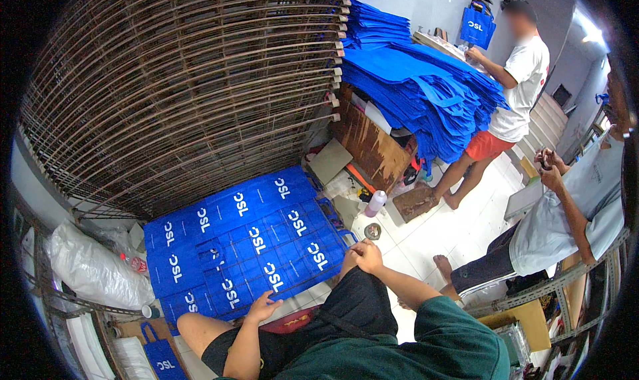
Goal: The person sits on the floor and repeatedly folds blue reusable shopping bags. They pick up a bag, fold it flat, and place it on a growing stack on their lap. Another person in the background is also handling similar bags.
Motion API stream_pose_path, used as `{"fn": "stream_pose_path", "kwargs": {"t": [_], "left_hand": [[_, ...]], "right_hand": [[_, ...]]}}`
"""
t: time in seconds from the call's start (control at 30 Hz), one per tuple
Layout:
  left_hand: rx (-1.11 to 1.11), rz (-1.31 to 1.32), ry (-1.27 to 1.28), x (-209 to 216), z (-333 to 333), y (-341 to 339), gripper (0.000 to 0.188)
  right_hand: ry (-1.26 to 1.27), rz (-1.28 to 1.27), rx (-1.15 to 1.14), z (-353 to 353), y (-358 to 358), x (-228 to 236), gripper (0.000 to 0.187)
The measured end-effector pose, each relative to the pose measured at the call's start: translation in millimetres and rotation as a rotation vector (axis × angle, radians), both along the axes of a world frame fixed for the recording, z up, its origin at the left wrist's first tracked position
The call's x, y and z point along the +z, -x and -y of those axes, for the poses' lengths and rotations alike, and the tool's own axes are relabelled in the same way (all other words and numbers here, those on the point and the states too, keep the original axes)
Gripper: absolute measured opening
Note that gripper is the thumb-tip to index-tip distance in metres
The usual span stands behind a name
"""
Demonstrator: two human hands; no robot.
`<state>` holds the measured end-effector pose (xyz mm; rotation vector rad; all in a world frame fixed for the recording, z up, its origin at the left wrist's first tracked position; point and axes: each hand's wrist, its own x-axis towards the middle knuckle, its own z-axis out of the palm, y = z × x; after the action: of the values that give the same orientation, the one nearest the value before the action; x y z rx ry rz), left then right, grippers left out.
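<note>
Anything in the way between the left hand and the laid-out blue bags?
No separate object visible: the left hand is by the near edge of the blue bags. Thin dark lines cross some bags; wires or shadows, I can't tell.

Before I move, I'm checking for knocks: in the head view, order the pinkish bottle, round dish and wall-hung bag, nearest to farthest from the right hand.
1. Round dish: floor, beyond the right hand.
2. Pinkish bottle: floor, behind the dish.
3. Wall-hung bag: upper right.
</note>
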<state>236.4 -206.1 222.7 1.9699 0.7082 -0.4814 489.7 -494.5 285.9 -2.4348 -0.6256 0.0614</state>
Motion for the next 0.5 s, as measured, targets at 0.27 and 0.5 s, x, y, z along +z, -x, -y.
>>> {"fn": "stream_pose_path", "kwargs": {"t": [0.27, 0.5], "left_hand": [[-0.01, -0.003, -0.018, 1.1, 0.5, 0.2, 0.076], [0.0, -0.012, 0.01, -7.1, -1.1, 2.8, 0.076]], "right_hand": [[-0.013, 0.011, -0.004, 2.1, -1.3, -4.7, 0.021], [-0.038, 0.052, 0.018, 0.7, 0.4, 1.6, 0.019]]}}
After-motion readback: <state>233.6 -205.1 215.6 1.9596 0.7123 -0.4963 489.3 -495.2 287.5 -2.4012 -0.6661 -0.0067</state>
